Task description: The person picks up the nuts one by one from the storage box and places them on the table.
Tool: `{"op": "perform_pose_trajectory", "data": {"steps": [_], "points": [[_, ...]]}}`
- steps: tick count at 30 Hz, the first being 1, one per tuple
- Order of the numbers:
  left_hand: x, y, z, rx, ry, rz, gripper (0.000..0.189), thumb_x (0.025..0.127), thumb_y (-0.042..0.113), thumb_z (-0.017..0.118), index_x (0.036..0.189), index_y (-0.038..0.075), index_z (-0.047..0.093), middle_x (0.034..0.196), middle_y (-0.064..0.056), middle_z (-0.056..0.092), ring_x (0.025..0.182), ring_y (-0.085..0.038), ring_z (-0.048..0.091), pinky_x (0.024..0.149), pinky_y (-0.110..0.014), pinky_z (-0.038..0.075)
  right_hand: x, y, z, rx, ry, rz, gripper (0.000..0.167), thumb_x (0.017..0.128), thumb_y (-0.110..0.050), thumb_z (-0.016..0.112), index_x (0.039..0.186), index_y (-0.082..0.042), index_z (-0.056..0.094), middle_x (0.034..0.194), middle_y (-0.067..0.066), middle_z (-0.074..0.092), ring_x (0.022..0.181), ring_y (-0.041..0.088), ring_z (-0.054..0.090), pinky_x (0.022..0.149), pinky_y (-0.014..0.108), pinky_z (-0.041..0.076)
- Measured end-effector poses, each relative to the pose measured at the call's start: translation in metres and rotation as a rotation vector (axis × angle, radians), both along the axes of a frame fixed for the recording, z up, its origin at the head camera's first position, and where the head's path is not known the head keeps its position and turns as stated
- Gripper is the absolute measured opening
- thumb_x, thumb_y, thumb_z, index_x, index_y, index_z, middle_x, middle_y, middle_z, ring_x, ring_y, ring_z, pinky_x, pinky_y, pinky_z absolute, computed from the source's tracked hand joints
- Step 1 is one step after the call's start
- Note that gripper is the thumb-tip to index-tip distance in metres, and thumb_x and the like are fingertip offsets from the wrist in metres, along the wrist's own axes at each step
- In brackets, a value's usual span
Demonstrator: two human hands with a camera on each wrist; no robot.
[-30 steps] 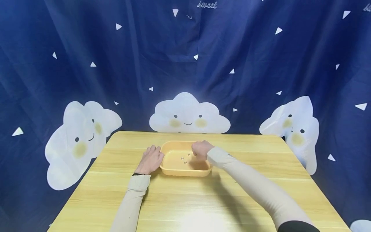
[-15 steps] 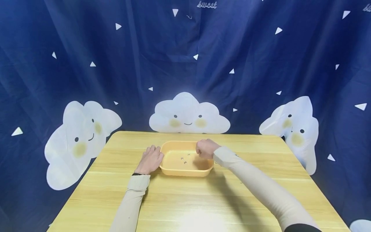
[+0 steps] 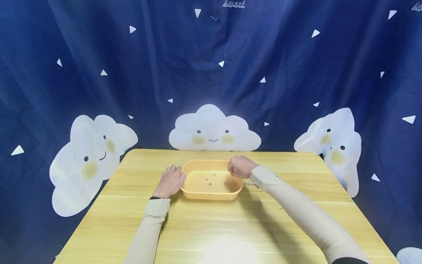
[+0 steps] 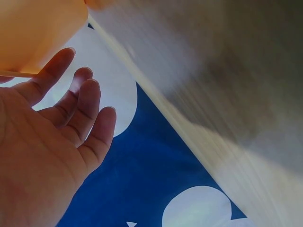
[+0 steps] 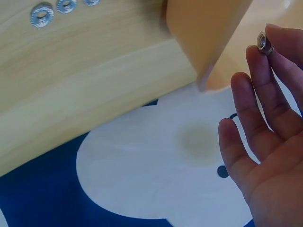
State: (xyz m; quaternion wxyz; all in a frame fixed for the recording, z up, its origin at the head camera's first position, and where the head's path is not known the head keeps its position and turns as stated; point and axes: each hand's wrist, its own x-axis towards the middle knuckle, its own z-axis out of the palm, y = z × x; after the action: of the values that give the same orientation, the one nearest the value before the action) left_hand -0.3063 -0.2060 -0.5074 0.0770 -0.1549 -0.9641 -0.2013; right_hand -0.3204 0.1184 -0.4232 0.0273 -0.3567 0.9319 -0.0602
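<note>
A yellow plastic tray stands on the wooden table, with three small metal nuts on its floor. At the tray's left end my left hand holds the wall, thumb at the rim and fingers outside, loosely bent. Over the tray's right end is my right hand, pinching a small metal nut between thumb and fingertips. The other fingers spread loosely in the right wrist view. Flanged metal nuts lie in a row on the table, just outside the tray's right wall, partly cut off in that view.
The wooden table runs back to a dark blue curtain with white clouds. My right forearm crosses the table's right side and casts a shadow. A bright glare lies at the near middle.
My right hand has moved right and slightly up, from inside the tray to its right end. The nut row beside the tray has come into view. My left hand stays put.
</note>
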Motion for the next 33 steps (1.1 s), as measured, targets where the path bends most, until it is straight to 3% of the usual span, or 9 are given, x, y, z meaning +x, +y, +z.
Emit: {"op": "perform_pose_trajectory", "data": {"steps": [5, 13, 20, 33], "points": [[0.000, 0.001, 0.003, -0.010, -0.008, -0.001, 0.025, 0.105, 0.020, 0.040, 0.085, 0.010, 0.051, 0.091, -0.011, 0.047, 0.084, -0.030, 0.040, 0.071, -0.040, 0.035, 0.004, 0.011, 0.002, -0.032, 0.003, 0.006, 0.014, 0.085, -0.001, 0.070, 0.073, -0.010, 0.073, 0.085, 0.000, 0.077, 0.088, 0.019, 0.072, 0.085, 0.036, 0.058], [0.002, 0.000, 0.003, -0.005, -0.008, 0.000, 0.025, 0.105, 0.019, 0.040, 0.085, 0.010, 0.053, 0.091, -0.011, 0.047, 0.084, -0.029, 0.040, 0.073, -0.040, 0.036, 0.009, 0.028, 0.002, -0.098, 0.001, -0.077, 0.012, 0.087, -0.004, 0.072, 0.088, -0.012, 0.081, 0.090, 0.001, 0.077, 0.089, 0.018, 0.070, 0.085, 0.037, 0.058], [0.001, 0.000, 0.003, -0.007, -0.006, -0.002, 0.025, 0.105, 0.019, 0.040, 0.085, 0.010, 0.052, 0.090, -0.011, 0.047, 0.082, -0.029, 0.040, 0.070, -0.038, 0.035, 0.013, 0.042, 0.001, -0.176, -0.022, -0.097, 0.016, 0.089, -0.002, 0.070, 0.100, -0.003, 0.081, 0.098, 0.007, 0.079, 0.097, 0.025, 0.074, 0.090, 0.041, 0.059], [0.000, 0.001, 0.002, -0.008, -0.002, 0.001, 0.025, 0.105, 0.019, 0.041, 0.086, 0.009, 0.052, 0.090, -0.011, 0.048, 0.083, -0.030, 0.042, 0.070, -0.039, 0.036, 0.021, 0.064, -0.017, -0.267, -0.076, -0.174, 0.012, 0.088, -0.002, 0.072, 0.096, -0.005, 0.081, 0.097, 0.007, 0.079, 0.098, 0.024, 0.073, 0.090, 0.045, 0.058]]}}
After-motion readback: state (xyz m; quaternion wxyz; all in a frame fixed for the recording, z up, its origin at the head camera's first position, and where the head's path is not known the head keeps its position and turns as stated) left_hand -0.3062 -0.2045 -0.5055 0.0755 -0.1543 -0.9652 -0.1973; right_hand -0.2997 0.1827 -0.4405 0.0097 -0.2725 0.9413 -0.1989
